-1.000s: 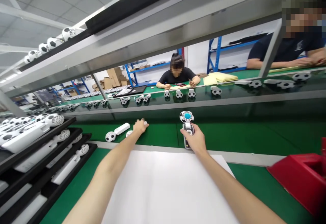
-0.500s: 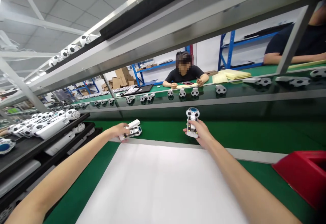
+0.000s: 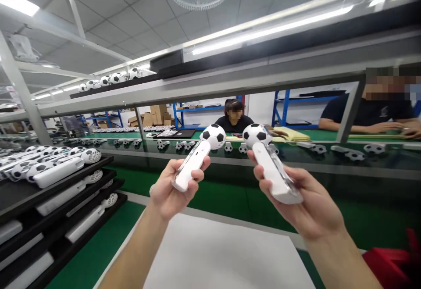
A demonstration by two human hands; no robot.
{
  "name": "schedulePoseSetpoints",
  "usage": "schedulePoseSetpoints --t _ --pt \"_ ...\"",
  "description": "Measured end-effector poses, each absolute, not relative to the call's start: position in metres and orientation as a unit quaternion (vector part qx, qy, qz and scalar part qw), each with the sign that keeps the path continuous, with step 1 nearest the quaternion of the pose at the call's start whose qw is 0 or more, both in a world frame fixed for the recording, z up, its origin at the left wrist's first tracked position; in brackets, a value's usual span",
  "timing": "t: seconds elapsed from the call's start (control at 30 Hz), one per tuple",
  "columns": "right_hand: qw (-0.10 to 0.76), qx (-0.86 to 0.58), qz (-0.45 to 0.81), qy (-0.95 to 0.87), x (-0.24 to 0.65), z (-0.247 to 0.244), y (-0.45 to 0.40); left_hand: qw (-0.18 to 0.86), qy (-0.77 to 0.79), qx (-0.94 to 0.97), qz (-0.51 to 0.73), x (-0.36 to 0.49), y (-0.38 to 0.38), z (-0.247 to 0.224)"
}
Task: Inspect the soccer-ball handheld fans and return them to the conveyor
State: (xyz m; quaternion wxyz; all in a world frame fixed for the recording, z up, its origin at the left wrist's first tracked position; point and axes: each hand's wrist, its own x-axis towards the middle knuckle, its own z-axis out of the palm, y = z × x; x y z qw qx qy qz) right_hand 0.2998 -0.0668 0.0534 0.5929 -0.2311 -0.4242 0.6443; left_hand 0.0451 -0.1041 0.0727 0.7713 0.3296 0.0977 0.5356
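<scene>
My left hand grips a white handheld fan with a football-patterned head, raised in front of me with the head up. My right hand holds a second football-headed fan, its white handle lying across my palm and fingers. The two football heads sit side by side, a small gap apart, above the green bench. A white sheet lies on the bench below both hands.
Black trays stacked at the left carry several more white football fans. A red bin sits at the lower right. A conveyor belt with more fans runs behind, and two people sit across it. A metal shelf spans overhead.
Both hands have lifted off the bench toward my face, each with a fan. The right fan has turned so its football side faces me. The camera has tilted up.
</scene>
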Motion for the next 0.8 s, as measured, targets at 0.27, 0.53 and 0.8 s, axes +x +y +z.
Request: schedulePoseSetpoints --t 0.27,0.53,0.8 --pt "0.581 -0.26 0.485 -0.599 0.281 0.036 -0.081 0.59 0.174 0.558 0.556 0.067 -0.113 0.044" --pt "0.572 -0.372 0.125 -0.72 0.273 0.006 -0.055 0.211 0.398 0.626 0.637 0.068 -0.08 0.022" --pt "0.575 -0.29 0.486 -0.591 0.269 0.034 -0.083 0.552 0.211 0.568 0.573 0.063 -0.095 0.045"
